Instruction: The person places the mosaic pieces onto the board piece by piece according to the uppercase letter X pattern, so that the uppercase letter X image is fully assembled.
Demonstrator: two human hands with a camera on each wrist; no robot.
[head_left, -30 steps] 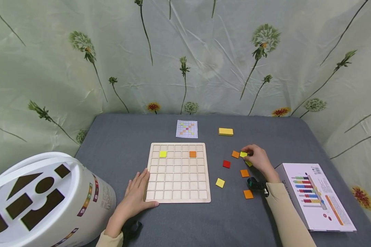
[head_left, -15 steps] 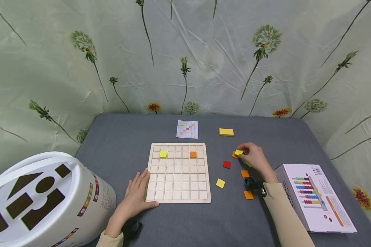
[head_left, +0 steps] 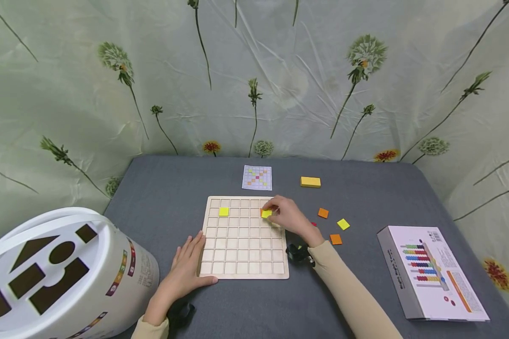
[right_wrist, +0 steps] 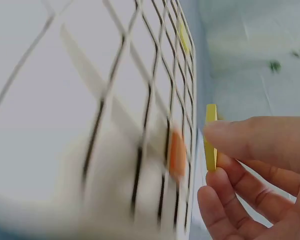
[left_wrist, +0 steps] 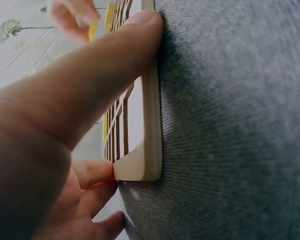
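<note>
A wooden grid board (head_left: pixel 237 256) lies on the grey cloth. My left hand (head_left: pixel 183 270) rests at its near left corner, fingers straight along the left side and thumb against the front edge. My right hand (head_left: pixel 289 216) holds a yellow square tile (right_wrist: pixel 211 161) pinched between thumb and fingers, over the board's upper right part. Just below that tile in the head view, an orange tile (right_wrist: pixel 177 155) sits in a grid cell, mostly hidden by the hand. Another yellow tile (head_left: pixel 224 212) sits in a cell at the upper left.
Right of the board lie orange tiles (head_left: pixel 323 213), a yellow tile (head_left: pixel 343 224) and a partly hidden red tile (head_left: pixel 314 224). Behind stand a pattern card (head_left: pixel 257 178) and a yellow block (head_left: pixel 310 182). A white bucket (head_left: pixel 123 282) is at left, an abacus-picture box (head_left: pixel 441 273) at right.
My right hand picked the yellow tile from the loose tiles and carried it left, over the board. My left hand has stayed at the board's corner.
</note>
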